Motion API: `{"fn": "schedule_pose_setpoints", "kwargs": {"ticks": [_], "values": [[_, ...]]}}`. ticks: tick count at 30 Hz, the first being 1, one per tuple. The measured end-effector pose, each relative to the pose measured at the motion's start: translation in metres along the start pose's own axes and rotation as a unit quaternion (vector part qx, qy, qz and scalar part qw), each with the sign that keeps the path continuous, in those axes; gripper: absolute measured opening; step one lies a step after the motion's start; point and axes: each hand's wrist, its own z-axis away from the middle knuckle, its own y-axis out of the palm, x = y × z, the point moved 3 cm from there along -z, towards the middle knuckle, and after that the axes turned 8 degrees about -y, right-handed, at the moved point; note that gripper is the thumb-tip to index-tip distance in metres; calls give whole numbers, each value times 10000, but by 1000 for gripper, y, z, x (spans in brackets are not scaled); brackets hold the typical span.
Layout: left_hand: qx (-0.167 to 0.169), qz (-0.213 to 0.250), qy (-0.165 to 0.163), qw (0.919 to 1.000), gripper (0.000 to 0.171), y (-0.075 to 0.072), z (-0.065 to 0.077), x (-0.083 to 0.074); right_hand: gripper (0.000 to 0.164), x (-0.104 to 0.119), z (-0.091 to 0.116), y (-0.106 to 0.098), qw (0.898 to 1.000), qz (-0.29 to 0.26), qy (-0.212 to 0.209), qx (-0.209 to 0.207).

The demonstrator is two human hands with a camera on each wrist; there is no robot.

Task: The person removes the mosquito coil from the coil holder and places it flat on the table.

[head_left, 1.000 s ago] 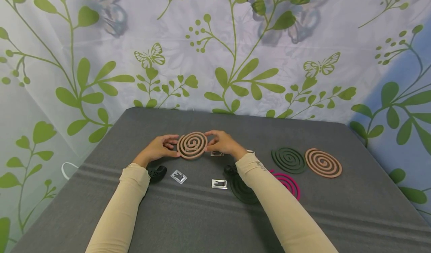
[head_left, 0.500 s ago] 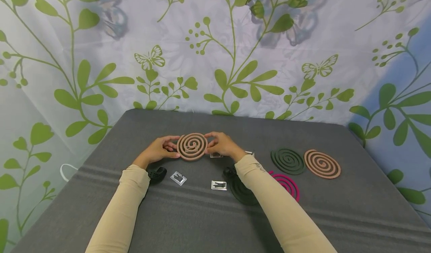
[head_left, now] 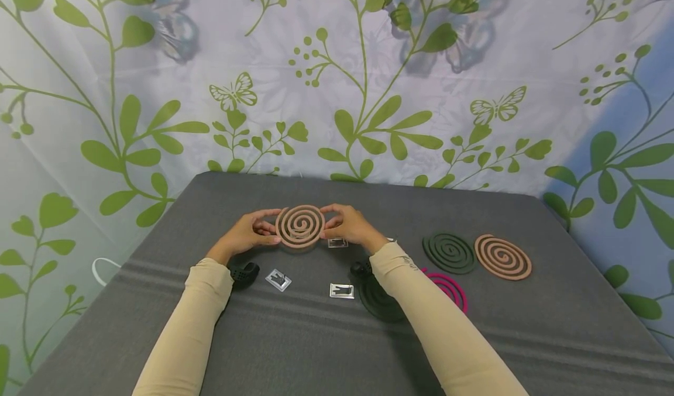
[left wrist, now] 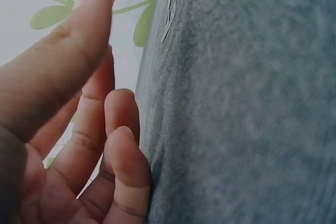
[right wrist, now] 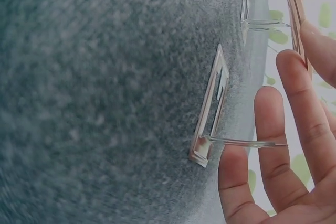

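A brown mosquito coil is held level above the far left-centre of the grey table. My left hand pinches its left edge between thumb and fingers. On the opposite edge my right hand pinches it the same way, the other fingers spread below. Under the coil stands a thin metal coil stand, its upright prong reaching to the coil's underside; whether they touch I cannot tell. Another metal stand lies beneath my right fingers, prong up.
Nearer me lie two metal stands, one tilted and one straight. To the right rest a green coil, a brown coil, a pink coil and a dark green coil partly under my right sleeve.
The brown coil in my hands has risen slightly, and more of the stand shows through its gaps. Both hands keep their hold; the other things stay put.
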Motion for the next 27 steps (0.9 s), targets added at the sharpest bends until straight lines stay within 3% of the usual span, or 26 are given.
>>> {"fn": "schedule_pose_setpoints", "kwargs": {"ticks": [11,17,27], "values": [[13,162,30,9999,74,-2,1,-7,64,7,3,-6,9990,-320,-290,-93],[41,347,275,9990,73,-5,4,-14,65,11,4,-8,9974,-563,-416,-151],[146,645,527,9964,78,-7,5,-29,65,17,12,-15,9958,-485,-699,-350]]}}
